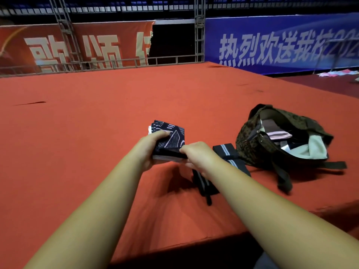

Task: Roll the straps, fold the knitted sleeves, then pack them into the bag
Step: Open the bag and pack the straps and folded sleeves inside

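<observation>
Head camera: what has the left hand got?

It grips a folded knitted sleeve, dark with pale line patterns. Fingers are curled over the top face and the palm is under the fold.

And the right hand?

It is closed too, pinching the sleeve's dark near edge, just beside the left hand. Both hands hold the sleeve up off the red carpet.

Where are the straps?

One black strap with grey stripes lies flat just right of the right hand, between it and the bag. A second one lies right of the wrist, nearer the person. A third dark strap lies on the carpet below the right wrist, partly hidden by the forearm.

Are they rolled?

The two beside the hand look flat. For the one under the forearm, I cannot tell.

And the bag?

It lies further right of the right hand, beyond the striped straps. It is a dark, olive-patterned bag with its mouth open. A pinkish cloth and a white fleecy piece show inside. Its own dark strap trails over the carpet towards the person.

What is far beyond the hands?

A red banner stands to the left and a blue banner to the right, with a metal truss between them.
</observation>
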